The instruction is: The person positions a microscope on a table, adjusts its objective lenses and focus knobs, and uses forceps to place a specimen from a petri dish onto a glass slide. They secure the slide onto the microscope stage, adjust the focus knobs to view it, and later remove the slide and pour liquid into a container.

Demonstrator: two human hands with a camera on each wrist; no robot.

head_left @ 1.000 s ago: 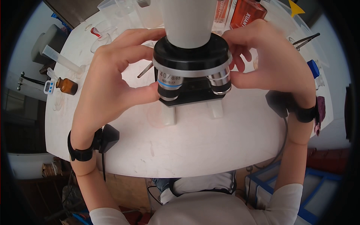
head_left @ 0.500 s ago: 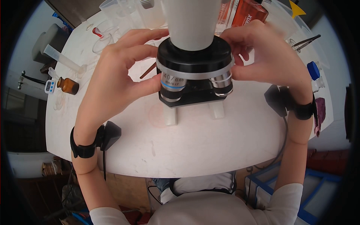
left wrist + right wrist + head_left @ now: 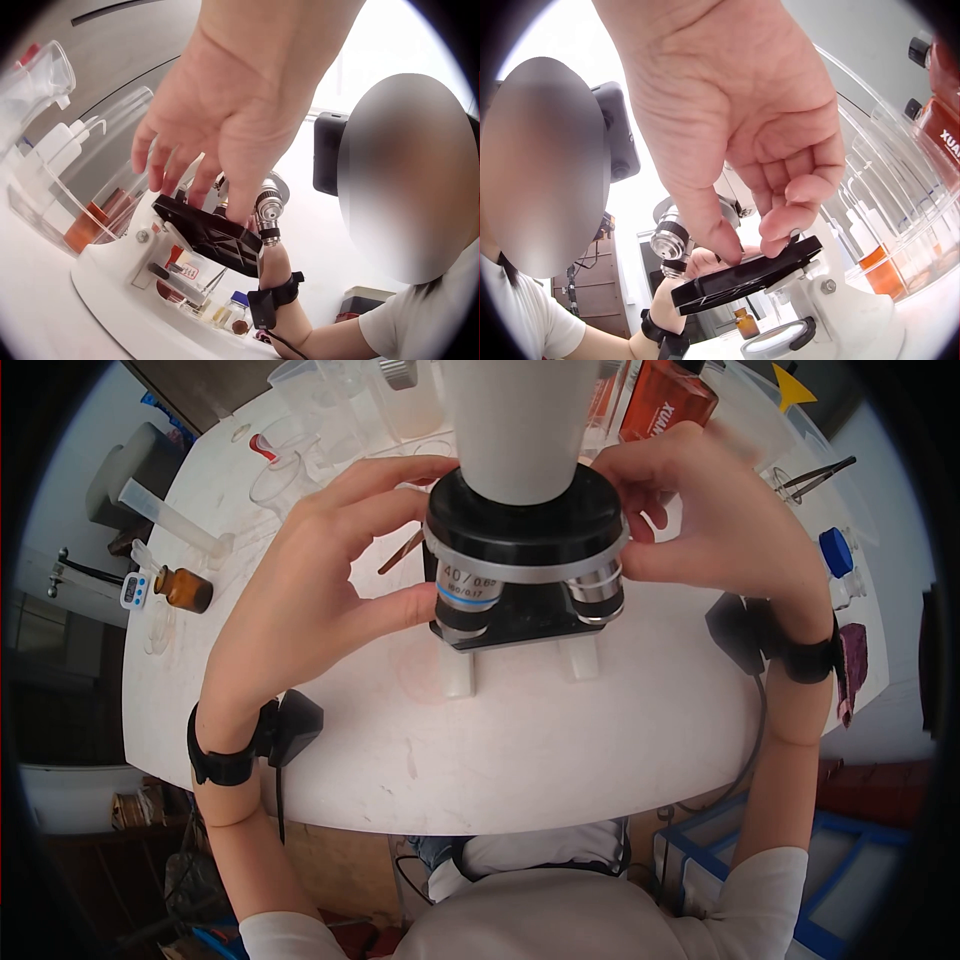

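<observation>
A white microscope (image 3: 515, 430) with a black turret and silver objectives (image 3: 470, 595) stands between my hands. My left hand (image 3: 300, 585) reaches to the left side of its black stage (image 3: 210, 236). Its fingers are extended over the stage, the thumb at the near edge. On the other side is my right hand (image 3: 715, 510), its fingers curled. In the right wrist view the thumb and index tips bend down onto the stage (image 3: 742, 285), at a small metal stage clip (image 3: 795, 234). The turret hides the fingertips in the head view.
Left on the white table (image 3: 550, 760) are a brown bottle (image 3: 185, 590), a graduated cylinder (image 3: 170, 515) and a timer (image 3: 133, 590). Clear beakers (image 3: 285, 480) and a red-orange bottle (image 3: 670, 400) stand behind. Tweezers (image 3: 825, 468) and a blue-capped jar (image 3: 838, 550) are right.
The microscope sits slightly lower and to the right in the head view, and the left hand shifts with it. Both hands stay at the stage, the right one nearly still.
</observation>
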